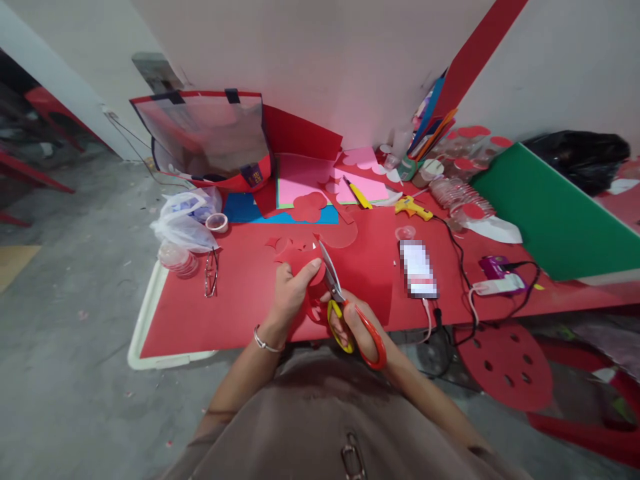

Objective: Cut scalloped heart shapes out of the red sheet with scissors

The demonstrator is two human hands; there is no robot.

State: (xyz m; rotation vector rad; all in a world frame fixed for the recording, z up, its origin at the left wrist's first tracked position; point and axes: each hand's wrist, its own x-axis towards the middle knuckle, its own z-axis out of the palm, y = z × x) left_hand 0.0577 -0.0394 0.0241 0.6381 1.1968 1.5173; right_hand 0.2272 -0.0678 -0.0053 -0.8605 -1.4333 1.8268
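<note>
My left hand [291, 293] pinches a piece of red paper [316, 272] between thumb and fingers, above the red tabletop. In my right hand [361, 321] are scissors [331, 272] with one red and one yellow handle loop, my fingers through the loops. Their blades are parted and point up and to the left, right beside the paper. Red paper scraps [286, 249] lie just beyond my left hand. Farther back, several cut red circles [309, 207] overlap on a blue sheet. Some of the held paper is hidden by my thumb.
A yellow cutter knife [358, 193] rests on pink paper [306, 179]. To the right are a yellow glue gun [414, 208], a phone [419, 269] with its cable, and a green board [560, 220]. Eyeglasses [211, 273] and a plastic bag [186, 217] sit on the left.
</note>
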